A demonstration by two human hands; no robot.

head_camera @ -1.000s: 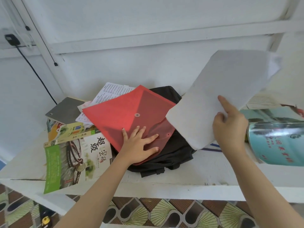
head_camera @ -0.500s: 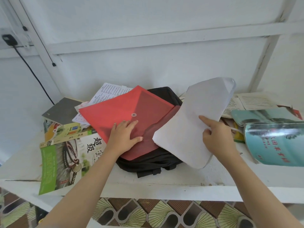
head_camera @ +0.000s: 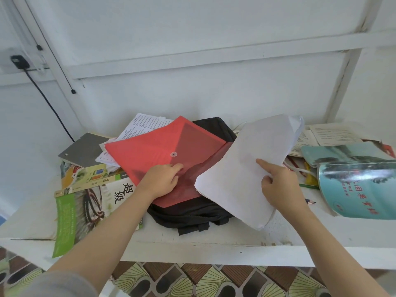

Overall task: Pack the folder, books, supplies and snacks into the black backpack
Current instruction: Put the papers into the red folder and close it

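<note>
A red snap-button folder (head_camera: pixel 150 151) lies with its flap open on top of the black backpack (head_camera: pixel 192 213) in the middle of the white table. My left hand (head_camera: pixel 160 181) pinches the lower edge of the folder's flap, lifting it at the pocket mouth. My right hand (head_camera: pixel 278 187) holds a stack of white paper sheets (head_camera: pixel 246 168), tilted, with its left edge beside the folder's opening. A green-and-white book (head_camera: pixel 85 211) lies at the left. A teal book (head_camera: pixel 360 189) curls at the right.
A grey notebook (head_camera: pixel 83 148) and printed sheets (head_camera: pixel 143 125) lie behind the folder. Open books (head_camera: pixel 334 133) and pencils (head_camera: pixel 308 185) sit at the right. The table's front edge (head_camera: pixel 214 251) is near me, patterned floor below. A black cable (head_camera: pixel 49 103) hangs on the wall at left.
My right hand brought the white sheets down and left, from raised in the air to beside the folder's mouth. My left hand shifted from lying flat on the folder to pinching its flap.
</note>
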